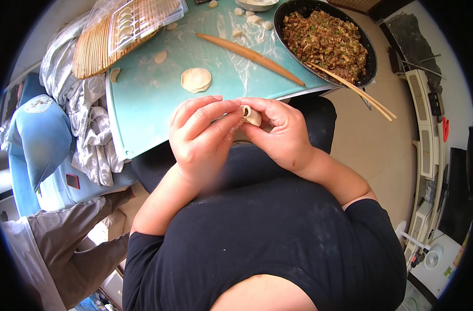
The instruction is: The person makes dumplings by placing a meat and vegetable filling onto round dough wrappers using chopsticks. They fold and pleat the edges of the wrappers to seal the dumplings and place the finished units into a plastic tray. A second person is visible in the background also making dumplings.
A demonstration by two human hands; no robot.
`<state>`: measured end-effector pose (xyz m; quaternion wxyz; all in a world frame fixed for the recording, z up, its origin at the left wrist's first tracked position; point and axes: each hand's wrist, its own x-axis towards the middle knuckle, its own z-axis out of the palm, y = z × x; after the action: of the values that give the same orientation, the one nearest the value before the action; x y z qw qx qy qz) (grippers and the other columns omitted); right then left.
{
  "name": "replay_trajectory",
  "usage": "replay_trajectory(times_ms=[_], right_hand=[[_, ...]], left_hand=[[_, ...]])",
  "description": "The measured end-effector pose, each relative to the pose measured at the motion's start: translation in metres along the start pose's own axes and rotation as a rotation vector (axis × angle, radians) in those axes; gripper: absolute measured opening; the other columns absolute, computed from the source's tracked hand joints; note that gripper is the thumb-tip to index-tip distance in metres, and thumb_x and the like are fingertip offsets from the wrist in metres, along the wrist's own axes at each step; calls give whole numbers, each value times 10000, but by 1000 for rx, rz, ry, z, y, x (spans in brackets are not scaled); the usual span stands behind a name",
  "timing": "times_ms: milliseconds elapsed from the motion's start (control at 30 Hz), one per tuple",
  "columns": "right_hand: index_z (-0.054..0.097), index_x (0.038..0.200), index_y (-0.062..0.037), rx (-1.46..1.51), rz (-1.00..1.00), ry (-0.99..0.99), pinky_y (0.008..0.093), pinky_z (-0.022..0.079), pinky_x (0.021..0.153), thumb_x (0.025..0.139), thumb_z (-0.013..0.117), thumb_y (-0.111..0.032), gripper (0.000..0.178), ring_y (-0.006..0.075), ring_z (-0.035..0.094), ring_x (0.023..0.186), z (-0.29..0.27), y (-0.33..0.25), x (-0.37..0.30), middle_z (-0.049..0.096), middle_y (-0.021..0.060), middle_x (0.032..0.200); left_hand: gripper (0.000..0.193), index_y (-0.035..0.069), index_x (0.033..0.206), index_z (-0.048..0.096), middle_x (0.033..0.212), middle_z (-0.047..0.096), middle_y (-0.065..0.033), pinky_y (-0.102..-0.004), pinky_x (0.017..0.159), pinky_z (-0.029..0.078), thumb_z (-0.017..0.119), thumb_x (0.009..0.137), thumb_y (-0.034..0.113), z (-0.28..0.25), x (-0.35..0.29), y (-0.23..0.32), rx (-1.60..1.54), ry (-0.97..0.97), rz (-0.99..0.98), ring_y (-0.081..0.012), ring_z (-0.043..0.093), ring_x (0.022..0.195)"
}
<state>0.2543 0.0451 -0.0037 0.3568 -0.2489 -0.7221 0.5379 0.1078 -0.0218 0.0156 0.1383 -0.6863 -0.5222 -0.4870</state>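
1. Broad turquoise work mat [148,119]: flour-dusted; too little dusting under dough could cause sticking
2. Black, round, deep pan [372,57] holding brown-and-green chopped filling [324,44]: appears to project past the mat's edge; a knock from the right elbow could tip it
3. Long, tapered, light-brown wooden rolling pin [249,55]: lies diagonally, one end at the near edge; a nudge could roll it off
4. Pale wooden chopsticks [373,103]: lie across the pan rim, ends overhanging the floor; a sleeve or arm catching them could flick them down
5. Left hand [202,132]: fingers bent, tips meeting at the dough; right hand [278,127]: pinching it between thumb and fingers; excess pressure could tear the skin
6. Flat, round, cream-coloured dough wrappers [196,79]: stacked; prolonged exposure could dry their edges
7. Small, cream-coloured folded dough piece [253,117]: between both hands, near the mat's edge, an opening showing; incomplete pinching could leave a leak
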Motion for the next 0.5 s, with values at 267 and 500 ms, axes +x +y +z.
replay_trajectory(times_ms=[267,500], right_hand=[[595,1102,-27,56,36,-39,234,488,643,768,662,-44,342,106,591,694,-1,-5,-1,618,100,902],[596,1091,-14,-21,71,-55,239,484,636,764,667,-55,337,109,585,681,-4,-6,1,617,103,861]], left_hand=[[204,50,753,640,840,639,-35,-328,665,470,688,558,16,-1,-3,1,-42,-28,-83,-221,591,756],[308,46,904,650,1095,598,-105,-374,843,442,687,603,-9,1,0,4,-190,-61,-342,-293,557,992]])
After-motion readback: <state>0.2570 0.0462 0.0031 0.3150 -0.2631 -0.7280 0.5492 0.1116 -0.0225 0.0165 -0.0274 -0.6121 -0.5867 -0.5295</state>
